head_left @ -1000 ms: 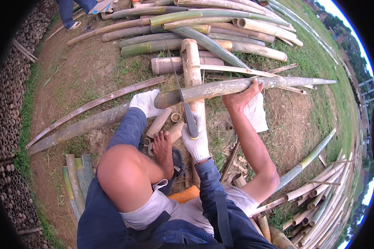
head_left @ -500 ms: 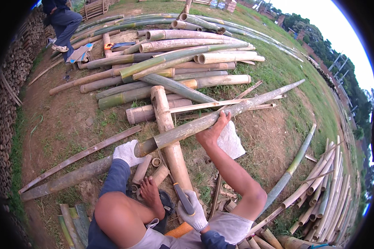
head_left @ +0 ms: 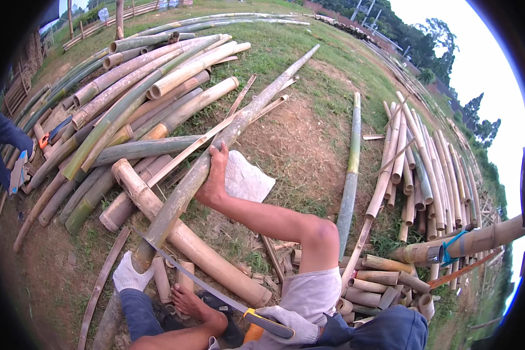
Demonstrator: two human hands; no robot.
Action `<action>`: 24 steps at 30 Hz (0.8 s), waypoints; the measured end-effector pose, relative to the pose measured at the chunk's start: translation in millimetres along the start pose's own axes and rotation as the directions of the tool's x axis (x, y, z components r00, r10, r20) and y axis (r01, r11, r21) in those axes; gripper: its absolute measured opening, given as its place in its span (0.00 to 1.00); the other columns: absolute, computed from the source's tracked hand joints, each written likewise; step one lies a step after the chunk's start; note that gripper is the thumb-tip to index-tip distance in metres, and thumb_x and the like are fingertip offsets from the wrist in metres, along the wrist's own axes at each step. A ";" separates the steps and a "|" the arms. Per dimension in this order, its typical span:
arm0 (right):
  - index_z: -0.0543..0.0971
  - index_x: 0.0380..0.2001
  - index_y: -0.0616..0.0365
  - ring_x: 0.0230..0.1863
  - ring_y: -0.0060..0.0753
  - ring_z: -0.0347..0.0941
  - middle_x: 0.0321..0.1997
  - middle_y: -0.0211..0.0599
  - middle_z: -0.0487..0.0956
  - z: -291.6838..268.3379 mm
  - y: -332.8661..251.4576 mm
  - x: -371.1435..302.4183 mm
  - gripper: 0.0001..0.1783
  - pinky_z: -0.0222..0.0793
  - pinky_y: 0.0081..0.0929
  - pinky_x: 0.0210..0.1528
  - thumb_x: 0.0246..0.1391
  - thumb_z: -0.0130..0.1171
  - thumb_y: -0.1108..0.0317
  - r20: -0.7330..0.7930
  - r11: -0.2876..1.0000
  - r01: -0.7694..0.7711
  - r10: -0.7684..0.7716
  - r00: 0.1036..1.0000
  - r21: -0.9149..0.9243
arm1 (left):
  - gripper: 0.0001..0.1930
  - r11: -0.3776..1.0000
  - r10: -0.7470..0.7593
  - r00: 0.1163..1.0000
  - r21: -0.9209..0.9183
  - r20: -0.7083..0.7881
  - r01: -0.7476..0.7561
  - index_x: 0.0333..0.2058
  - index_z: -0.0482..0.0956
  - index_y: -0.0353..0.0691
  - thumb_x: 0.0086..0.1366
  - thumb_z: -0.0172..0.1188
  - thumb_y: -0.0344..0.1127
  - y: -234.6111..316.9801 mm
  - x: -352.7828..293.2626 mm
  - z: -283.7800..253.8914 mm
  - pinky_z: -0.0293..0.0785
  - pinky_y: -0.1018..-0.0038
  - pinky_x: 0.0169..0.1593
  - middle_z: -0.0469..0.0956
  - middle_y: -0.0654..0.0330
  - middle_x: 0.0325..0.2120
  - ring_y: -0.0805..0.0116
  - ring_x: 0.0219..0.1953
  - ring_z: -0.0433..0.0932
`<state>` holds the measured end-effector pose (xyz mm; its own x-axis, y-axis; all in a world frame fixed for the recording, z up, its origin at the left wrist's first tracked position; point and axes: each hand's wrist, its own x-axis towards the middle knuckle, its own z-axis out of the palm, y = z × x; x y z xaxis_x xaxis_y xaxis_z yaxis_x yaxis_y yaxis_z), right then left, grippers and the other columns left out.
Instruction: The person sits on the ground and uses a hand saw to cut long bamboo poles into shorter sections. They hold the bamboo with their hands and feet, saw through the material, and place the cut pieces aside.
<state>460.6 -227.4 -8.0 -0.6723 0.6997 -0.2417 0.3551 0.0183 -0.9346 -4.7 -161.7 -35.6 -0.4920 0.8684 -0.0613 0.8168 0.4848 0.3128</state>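
Note:
My left hand (head_left: pixel 132 272), in a white work glove, is closed around a long greyish-green bamboo pole (head_left: pixel 234 126) near its lower part. The pole lies slanting over a thick tan bamboo log (head_left: pixel 210 252). In my right hand (head_left: pixel 300 324), also gloved, is the yellow and grey handle of a hand saw (head_left: pixel 216 293). Its long thin blade reaches up and left to the pole, just above my left hand, and appears to lie against it. My bare foot (head_left: pixel 212 178) presses on the pole farther up, with the toes over its side.
A pile of bamboo poles (head_left: pixel 175 79) lies at the far left, with an orange-handled saw (head_left: pixel 44 140) on it. Beside my foot sits a pale stone slab (head_left: pixel 248 178). Split poles (head_left: pixel 417 175) and short cut pieces (head_left: pixel 367 286) are heaped at the right. A person's dark sleeve (head_left: pixel 9 140) shows at the left edge.
The view has turned to the right. My right hand has swung the saw outward, and its blade now slants across to the pole. My left hand still grips the pole.

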 end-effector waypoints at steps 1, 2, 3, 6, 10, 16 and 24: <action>0.74 0.73 0.53 0.70 0.50 0.80 0.70 0.50 0.80 0.5 -15.1 12.2 0.36 0.74 0.42 0.73 0.63 0.72 0.63 -0.018 0.999 -0.049 0.049 0.999 0.003 | 0.39 1.000 0.005 1.000 0.009 -0.018 -0.004 0.56 0.83 0.45 0.50 0.85 0.58 -1.6 -0.5 0.4 0.85 0.51 0.56 0.90 0.47 0.48 0.41 0.50 0.89; 0.74 0.73 0.53 0.70 0.50 0.80 0.70 0.50 0.80 2.1 -33.5 22.5 0.36 0.75 0.42 0.73 0.63 0.72 0.62 -0.015 0.991 -0.134 0.134 0.991 -0.009 | 0.39 1.000 0.017 0.999 0.013 -0.030 -0.016 0.56 0.83 0.45 0.49 0.85 0.58 -1.6 -0.4 0.2 0.85 0.51 0.56 0.90 0.47 0.48 0.41 0.50 0.89; 0.74 0.72 0.52 0.70 0.53 0.80 0.70 0.51 0.80 4.9 -46.4 55.7 0.36 0.76 0.44 0.71 0.63 0.72 0.60 -0.064 0.999 0.038 -0.040 0.997 -0.034 | 0.39 1.000 0.014 0.999 0.022 -0.032 -0.013 0.56 0.83 0.45 0.49 0.85 0.59 -1.5 -1.4 -1.0 0.86 0.52 0.56 0.90 0.47 0.48 0.41 0.50 0.89; 0.74 0.69 0.52 0.65 0.65 0.78 0.66 0.56 0.79 31.2 -72.6 185.6 0.32 0.79 0.53 0.63 0.66 0.69 0.55 -0.127 0.966 0.240 -0.251 0.960 -0.094 | 0.39 1.000 0.006 1.000 0.013 -0.023 -0.006 0.55 0.84 0.45 0.49 0.85 0.60 4.8 -6.3 -3.5 0.86 0.53 0.56 0.90 0.47 0.48 0.41 0.51 0.89; 0.72 0.71 0.53 0.66 0.61 0.78 0.67 0.54 0.78 50.2 -54.8 226.2 0.35 0.77 0.49 0.66 0.65 0.70 0.57 -0.098 0.960 0.272 -0.278 0.956 -0.068 | 0.38 0.999 0.017 1.000 0.032 -0.023 -0.016 0.54 0.84 0.46 0.50 0.84 0.61 9.6 -6.9 -12.0 0.86 0.53 0.55 0.90 0.47 0.47 0.42 0.51 0.89; 0.73 0.75 0.51 0.72 0.51 0.78 0.70 0.47 0.80 10.3 -2.3 10.3 0.38 0.75 0.43 0.73 0.62 0.70 0.66 -0.058 0.990 0.001 -0.009 0.998 -0.144 | 0.39 0.998 0.050 0.999 0.051 -0.016 -0.049 0.56 0.83 0.44 0.51 0.82 0.62 2.2 -1.9 -9.2 0.86 0.51 0.55 0.90 0.47 0.48 0.41 0.51 0.89; 0.73 0.70 0.52 0.64 0.62 0.81 0.63 0.54 0.80 28.5 -56.4 168.7 0.32 0.79 0.48 0.65 0.65 0.68 0.62 -0.095 0.987 0.127 -0.136 0.986 -0.095 | 0.43 0.997 -0.031 0.999 0.065 0.029 0.029 0.60 0.83 0.46 0.50 0.83 0.63 7.1 -5.2 -13.5 0.85 0.52 0.58 0.89 0.47 0.52 0.42 0.55 0.88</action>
<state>308.6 -130.7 -3.5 -0.6495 0.7554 -0.0869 0.3274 0.1747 -0.9286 -0.4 -164.2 -20.2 -0.5086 0.8554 -0.0984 0.8197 0.5160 0.2487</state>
